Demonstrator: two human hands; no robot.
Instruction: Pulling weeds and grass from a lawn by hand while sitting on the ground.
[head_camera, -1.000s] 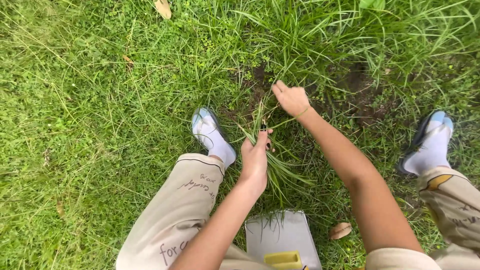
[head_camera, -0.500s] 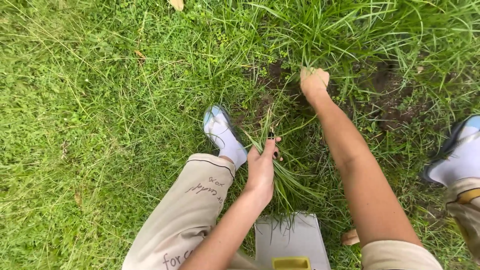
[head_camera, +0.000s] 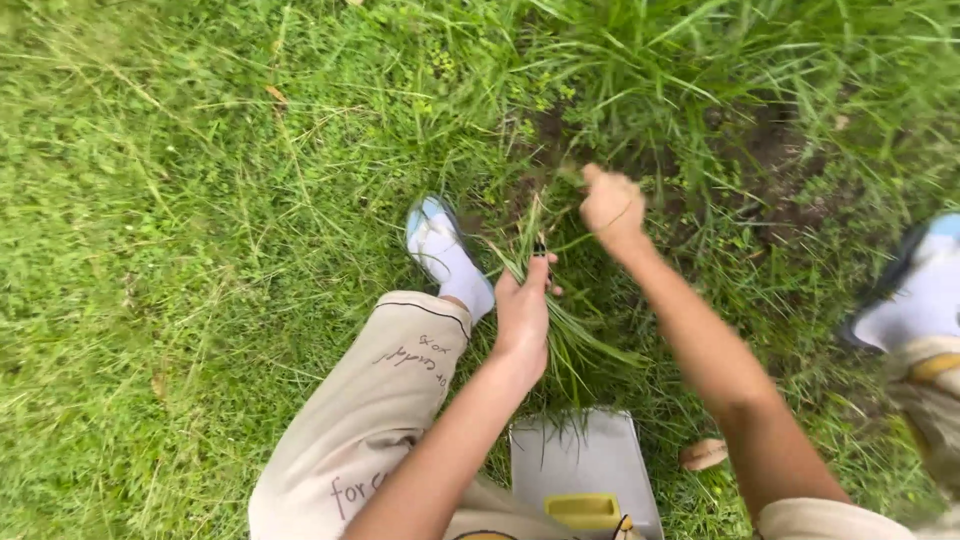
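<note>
I look down at grass between my feet. My left hand (head_camera: 523, 310) is closed around a bundle of cut grass blades (head_camera: 565, 335), together with a small dark tool whose tip shows above my fingers. My right hand (head_camera: 612, 208) is just ahead of it, fingers closed on a few thin grass blades, near a patch of bare dark soil (head_camera: 545, 130). A tall grass clump (head_camera: 640, 70) grows right beyond that hand.
A grey box (head_camera: 580, 465) with a yellow part lies on the ground between my knees. My left shoe (head_camera: 430, 235) and right shoe (head_camera: 915, 285) flank the spot. A dry leaf (head_camera: 703, 453) lies beside the box. More bare soil (head_camera: 780, 150) shows at right.
My right hand reached forward into the tall grass clump, then pulled back toward my left hand with blades in its fingers. The left hand kept its bundle and barely moved.
</note>
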